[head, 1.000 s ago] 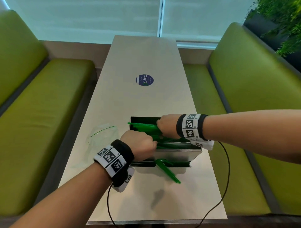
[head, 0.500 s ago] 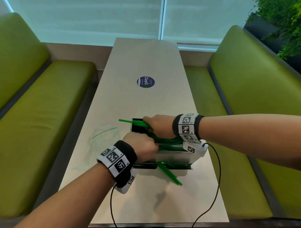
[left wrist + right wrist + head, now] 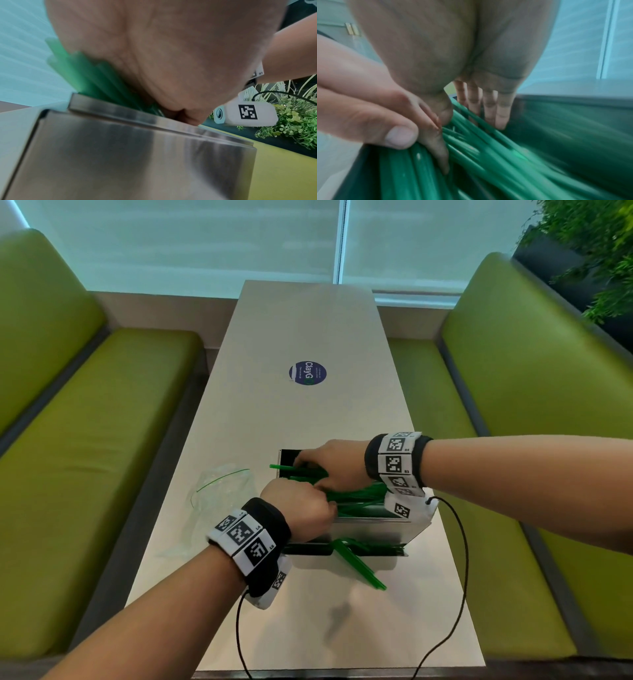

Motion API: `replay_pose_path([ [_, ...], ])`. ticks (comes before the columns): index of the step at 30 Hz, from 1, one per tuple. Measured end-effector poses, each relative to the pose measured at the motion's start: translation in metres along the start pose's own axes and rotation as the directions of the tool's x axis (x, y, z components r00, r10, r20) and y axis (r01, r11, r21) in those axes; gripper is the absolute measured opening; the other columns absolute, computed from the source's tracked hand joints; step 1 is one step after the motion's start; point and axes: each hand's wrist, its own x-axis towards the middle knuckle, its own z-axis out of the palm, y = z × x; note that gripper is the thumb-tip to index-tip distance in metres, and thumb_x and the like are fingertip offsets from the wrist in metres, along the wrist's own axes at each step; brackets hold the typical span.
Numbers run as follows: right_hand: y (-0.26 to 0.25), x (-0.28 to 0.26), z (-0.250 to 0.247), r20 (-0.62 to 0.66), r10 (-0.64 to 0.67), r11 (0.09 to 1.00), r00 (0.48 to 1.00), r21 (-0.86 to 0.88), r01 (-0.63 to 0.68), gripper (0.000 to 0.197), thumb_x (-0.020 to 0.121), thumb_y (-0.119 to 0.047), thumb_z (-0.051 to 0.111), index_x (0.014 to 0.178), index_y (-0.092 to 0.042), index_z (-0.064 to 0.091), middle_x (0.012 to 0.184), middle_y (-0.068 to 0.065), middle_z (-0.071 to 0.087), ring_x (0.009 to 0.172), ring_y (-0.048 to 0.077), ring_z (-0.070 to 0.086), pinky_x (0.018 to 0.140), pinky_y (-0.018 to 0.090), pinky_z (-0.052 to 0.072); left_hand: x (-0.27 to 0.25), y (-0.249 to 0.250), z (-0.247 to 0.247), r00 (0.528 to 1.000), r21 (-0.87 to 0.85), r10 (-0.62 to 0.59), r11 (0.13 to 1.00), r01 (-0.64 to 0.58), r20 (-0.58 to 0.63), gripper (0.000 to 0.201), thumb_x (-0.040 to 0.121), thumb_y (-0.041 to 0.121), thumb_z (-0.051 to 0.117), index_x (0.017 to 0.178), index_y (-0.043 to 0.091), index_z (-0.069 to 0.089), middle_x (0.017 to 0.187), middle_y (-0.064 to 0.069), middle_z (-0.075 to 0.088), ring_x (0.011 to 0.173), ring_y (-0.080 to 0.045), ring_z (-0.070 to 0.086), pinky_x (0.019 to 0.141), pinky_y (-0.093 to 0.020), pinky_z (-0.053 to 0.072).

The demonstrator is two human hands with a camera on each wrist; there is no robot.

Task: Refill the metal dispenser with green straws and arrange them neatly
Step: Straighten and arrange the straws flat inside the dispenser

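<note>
We find the metal dispenser standing on the table near its front end, lid off, open top facing up. A load of green straws already lies inside, so we judge the refill itself largely done. The arranging is not: the straws cross one another, and one end pokes out over the rim at about 9 o'clock of the box.

The right hand reaches into the opening from 3 o'clock. In the right wrist view its fingers are extended, tips down among the straws, with the thumb against the bundle; we read it as pressing and combing, gripping nothing. The left hand sits at the near left corner, about 7 o'clock. Its fingers lie stretched along the straws at the rim, thumb on top, steadying them; we cannot tell whether it pinches any.

Several straws jut from the dispensing slot at the front base, angled toward 5 o'clock onto the table. A clear plastic bag lies at 9 o'clock beside the box; it appears empty.

Outstanding, in our judgement: level the pile, tuck in the overhanging end, straighten the slot straws
</note>
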Motion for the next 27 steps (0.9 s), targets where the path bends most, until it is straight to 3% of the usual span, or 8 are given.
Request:
replay_pose_path([
  [2, -0.004, 0.006, 0.003, -0.018, -0.036, 0.992, 0.999, 0.117, 0.038, 0.046, 0.099, -0.026, 0.055, 0.143, -0.020, 0.044, 0.129, 0.009, 0.062, 0.114, 0.027, 0.060, 0.101, 0.040, 0.046, 0.002, -0.002, 0.004, 0.997, 0.066, 0.073, 0.995, -0.071, -0.039, 0.035, 0.106, 0.027, 0.032, 0.104, 0.008, 0.062, 0.089, -0.011, 0.065, 0.070, -0.028, 0.049, 0.058, -0.033, 0.037],
  [4, -0.006, 0.012, 0.006, -0.032, -0.020, 0.992, 0.999, 0.123, 0.024, 0.034, 0.100, -0.023, 0.052, 0.134, -0.018, 0.052, 0.121, 0.012, 0.065, 0.107, 0.029, 0.061, 0.094, 0.040, 0.049, 0.002, -0.002, 0.007, 0.994, 0.084, 0.092, 0.993, -0.087, -0.055, 0.033, 0.105, 0.025, 0.033, 0.106, 0.009, 0.062, 0.088, -0.009, 0.066, 0.068, -0.027, 0.048, 0.054, -0.030, 0.033],
  [9, -0.012, 0.012, -0.009, -0.096, 0.063, 0.985, 0.993, -0.154, -0.077, 0.029, 0.102, -0.030, 0.050, 0.113, -0.008, 0.066, 0.096, 0.011, 0.064, 0.079, 0.025, 0.061, 0.072, 0.035, 0.052, 0.003, -0.003, 0.007, 0.998, 0.058, 0.058, 0.997, -0.056, -0.030, 0.030, 0.105, 0.026, 0.028, 0.091, 0.014, 0.052, 0.067, 0.001, 0.046, 0.068, -0.028, 0.050, 0.060, -0.032, 0.039],
  [11, -0.013, 0.011, -0.016, -0.088, 0.068, 0.970, 0.994, -0.229, -0.087, 0.034, 0.103, -0.033, 0.049, 0.109, -0.005, 0.068, 0.093, 0.010, 0.063, 0.078, 0.026, 0.062, 0.068, 0.034, 0.050, 0.004, -0.003, 0.007, 0.999, 0.018, 0.038, 0.999, -0.037, -0.025, 0.030, 0.105, 0.027, 0.027, 0.082, 0.017, 0.042, 0.063, 0.002, 0.041, 0.068, -0.029, 0.049, 0.062, -0.033, 0.041],
  [17, -0.004, -0.003, -0.012, -0.017, 0.167, 0.953, 0.986, -0.256, -0.165, 0.035, 0.096, -0.035, 0.063, 0.111, -0.003, 0.069, 0.100, 0.011, 0.067, 0.079, 0.025, 0.064, 0.068, 0.032, 0.051, 0.003, 0.000, 0.001, 1.000, -0.046, -0.028, 0.999, 0.028, -0.009, 0.045, 0.107, 0.029, 0.026, 0.063, 0.018, 0.031, 0.061, 0.001, 0.038, 0.068, -0.028, 0.048, 0.066, -0.033, 0.043],
  [20, 0.006, -0.009, 0.006, 0.034, 0.213, 0.949, 0.976, -0.243, -0.199, 0.045, 0.089, -0.039, 0.070, 0.122, -0.009, 0.065, 0.111, 0.011, 0.068, 0.092, 0.026, 0.069, 0.081, 0.036, 0.058, 0.002, 0.001, 0.001, 0.999, -0.017, 0.010, 1.000, -0.011, -0.031, 0.040, 0.105, 0.023, 0.030, 0.065, 0.016, 0.029, 0.061, 0.001, 0.036, 0.067, -0.029, 0.047, 0.063, -0.034, 0.040],
  [24, 0.014, -0.021, 0.004, -0.066, 0.151, 0.983, 0.986, -0.093, -0.157, 0.020, 0.093, -0.028, 0.065, 0.109, -0.018, 0.071, 0.099, 0.000, 0.070, 0.087, 0.020, 0.066, 0.078, 0.030, 0.053, 0.004, -0.002, 0.007, 0.999, 0.020, 0.043, 0.999, -0.042, -0.022, 0.037, 0.103, 0.021, 0.030, 0.066, 0.015, 0.025, 0.063, -0.001, 0.041, 0.067, -0.032, 0.050, 0.058, -0.033, 0.037],
  [27, 0.017, -0.024, 0.012, 0.151, 0.143, 0.989, 0.978, 0.008, -0.146, 0.018, 0.094, -0.029, 0.063, 0.104, -0.020, 0.075, 0.089, -0.005, 0.075, 0.082, 0.014, 0.070, 0.083, 0.031, 0.055, 0.006, -0.003, 0.010, 0.997, -0.023, 0.071, 0.997, -0.071, -0.007, 0.029, 0.101, 0.023, 0.025, 0.075, 0.013, 0.035, 0.080, -0.009, 0.059, 0.076, -0.035, 0.055, 0.061, -0.035, 0.037],
])
